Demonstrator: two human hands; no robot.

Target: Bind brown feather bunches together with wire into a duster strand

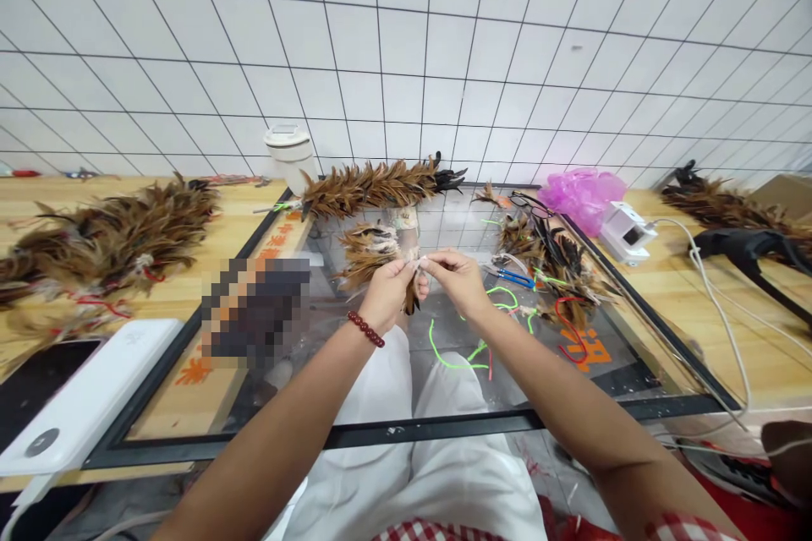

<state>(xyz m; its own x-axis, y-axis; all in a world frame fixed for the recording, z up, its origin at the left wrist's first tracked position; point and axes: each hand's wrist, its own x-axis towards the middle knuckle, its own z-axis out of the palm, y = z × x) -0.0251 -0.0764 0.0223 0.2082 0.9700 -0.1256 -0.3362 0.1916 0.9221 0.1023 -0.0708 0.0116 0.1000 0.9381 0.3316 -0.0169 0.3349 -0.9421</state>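
Observation:
My left hand (389, 292), with a dark red bead bracelet (366, 329) at the wrist, is closed in a pinch on feathers. A dark brown feather (413, 297) hangs below its fingers. My right hand (458, 272) meets it fingertip to fingertip, thumb and forefinger pressed together at a small whitish tuft; what exactly it grips is too small to tell. Just behind the left hand, a bundle of brown feathers (363, 252) with pale fluffy bases lies on the glass panel (444, 224).
Brown feather garlands lie at the back (374, 188), left (136, 228) and right (729, 201). Blue snips (515, 277) and green cords (457, 363) rest right of my hands. A pink plastic bag (582, 190), white plug adapter (625, 232), white cup (290, 156) and white power bank (95, 393) stand around the black frame.

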